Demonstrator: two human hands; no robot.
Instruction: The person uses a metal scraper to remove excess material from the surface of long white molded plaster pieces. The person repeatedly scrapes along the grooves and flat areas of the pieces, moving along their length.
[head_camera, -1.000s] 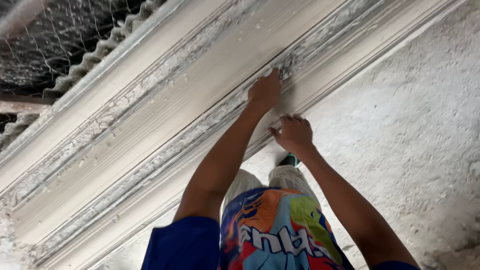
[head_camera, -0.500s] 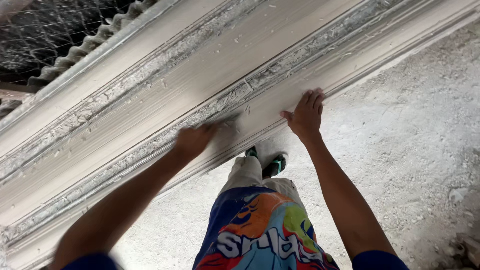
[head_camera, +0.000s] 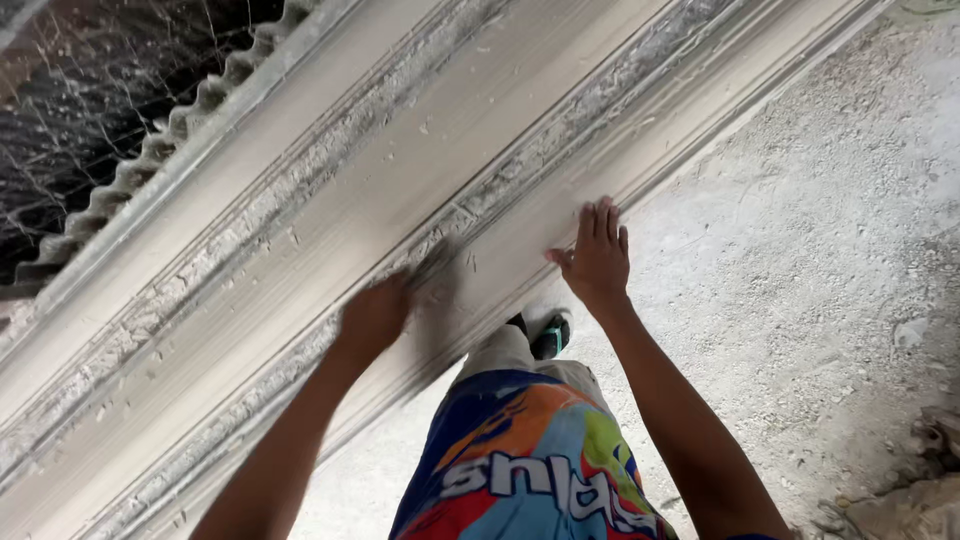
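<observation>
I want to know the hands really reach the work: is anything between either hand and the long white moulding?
Nothing visible. The right hand lies flat, fingers spread, on the near edge of the moulding. The left hand is blurred but sits against its rough band; whether it grips a tool cannot be told.

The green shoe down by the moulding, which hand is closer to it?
Right. The right hand lies flat on the long white moulding just above the green shoe; the left hand presses the moulding farther off to the shoe's left.
</observation>
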